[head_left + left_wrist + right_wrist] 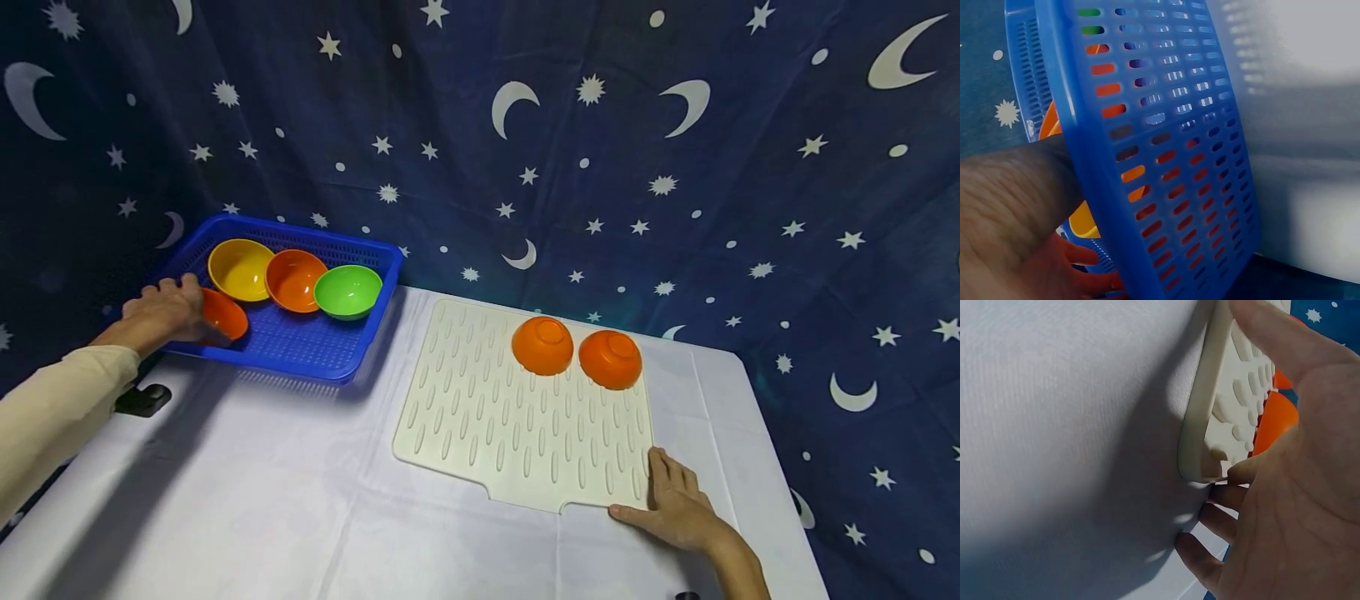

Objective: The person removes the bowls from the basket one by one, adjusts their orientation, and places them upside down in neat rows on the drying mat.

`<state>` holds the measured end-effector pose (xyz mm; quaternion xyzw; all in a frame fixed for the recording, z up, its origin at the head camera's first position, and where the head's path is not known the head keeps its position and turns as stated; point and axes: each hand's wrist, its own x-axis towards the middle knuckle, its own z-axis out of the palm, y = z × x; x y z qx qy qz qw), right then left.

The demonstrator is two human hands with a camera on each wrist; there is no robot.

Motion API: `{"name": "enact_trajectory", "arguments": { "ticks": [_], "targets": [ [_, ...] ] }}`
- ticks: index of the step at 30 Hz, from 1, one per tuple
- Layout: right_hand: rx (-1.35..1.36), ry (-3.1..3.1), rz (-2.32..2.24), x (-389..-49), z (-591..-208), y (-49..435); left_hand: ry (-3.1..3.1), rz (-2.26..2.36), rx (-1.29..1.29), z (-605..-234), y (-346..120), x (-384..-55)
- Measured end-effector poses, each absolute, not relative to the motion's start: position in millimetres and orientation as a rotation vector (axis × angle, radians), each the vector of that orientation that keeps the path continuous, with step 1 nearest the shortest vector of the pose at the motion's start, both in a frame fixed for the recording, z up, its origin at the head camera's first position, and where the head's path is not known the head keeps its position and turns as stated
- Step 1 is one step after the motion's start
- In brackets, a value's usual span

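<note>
In the head view my left hand (168, 312) reaches into the blue basket (300, 364) and grips an orange bowl (227, 317) at its near left corner. The basket wall (1147, 125) hides most of that grip in the left wrist view. Beside that bowl sit a yellow bowl (238, 271), another orange bowl (295, 282) and a green bowl (348, 293), open sides up. My right hand (678, 512) rests at the near right corner of a cream ridged drying mat (480, 417). Its thumb touches the front edge and its fairly straight fingers lie along the side.
Two orange bowls (542, 345) (611, 360) stand upside down on the mat's far right part. A white cloth (262, 483) covers the table. A dark curtain (480, 150) with moons and stars hangs behind. Some black object (142, 401) sits at the table's left edge.
</note>
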<state>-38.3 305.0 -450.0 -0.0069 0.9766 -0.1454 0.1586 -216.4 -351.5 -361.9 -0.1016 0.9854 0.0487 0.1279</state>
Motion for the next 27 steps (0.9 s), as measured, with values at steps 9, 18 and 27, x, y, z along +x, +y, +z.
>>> {"name": "enact_trajectory", "arguments": {
  "ticks": [9,18,27],
  "targets": [
    [0.018,2.806,-0.435,-36.5,-453.9,306.9,2.898,0.152,-0.288,-367.9,-357.7,-218.2],
    [0.038,2.799,-0.451,-36.2,-454.4,307.1,2.890,0.199,-0.279,-368.4,-358.8,-215.6],
    [0.050,2.793,-0.445,-36.5,-458.0,306.6,2.900,0.208,-0.261,-369.7,-362.7,-218.0]
  ]
}}
